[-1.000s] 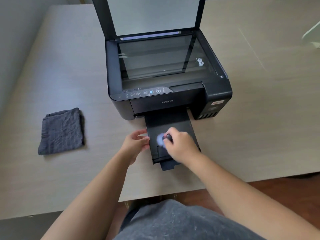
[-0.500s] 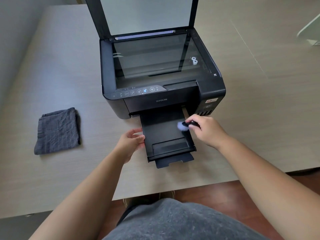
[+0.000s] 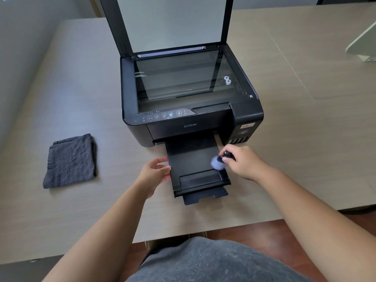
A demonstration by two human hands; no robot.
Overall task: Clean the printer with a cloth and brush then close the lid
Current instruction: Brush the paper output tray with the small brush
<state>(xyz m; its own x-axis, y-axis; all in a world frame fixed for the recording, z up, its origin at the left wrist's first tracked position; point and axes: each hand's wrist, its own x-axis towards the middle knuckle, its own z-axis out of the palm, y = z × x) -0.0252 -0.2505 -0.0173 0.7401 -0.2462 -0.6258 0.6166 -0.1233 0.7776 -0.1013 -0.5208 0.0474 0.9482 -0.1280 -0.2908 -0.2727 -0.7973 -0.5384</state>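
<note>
Your right hand (image 3: 242, 162) pinches the brush (image 3: 218, 161), bristles on the output tray's (image 3: 191, 157) right edge. Your left hand (image 3: 155, 173) grips the tray's left edge. The printer (image 3: 247, 117) sits mid-table with its lid (image 3: 173, 23) upright. The folded cloth (image 3: 70, 161) lies well to the left, bare table (image 3: 305, 129) around it.
</note>
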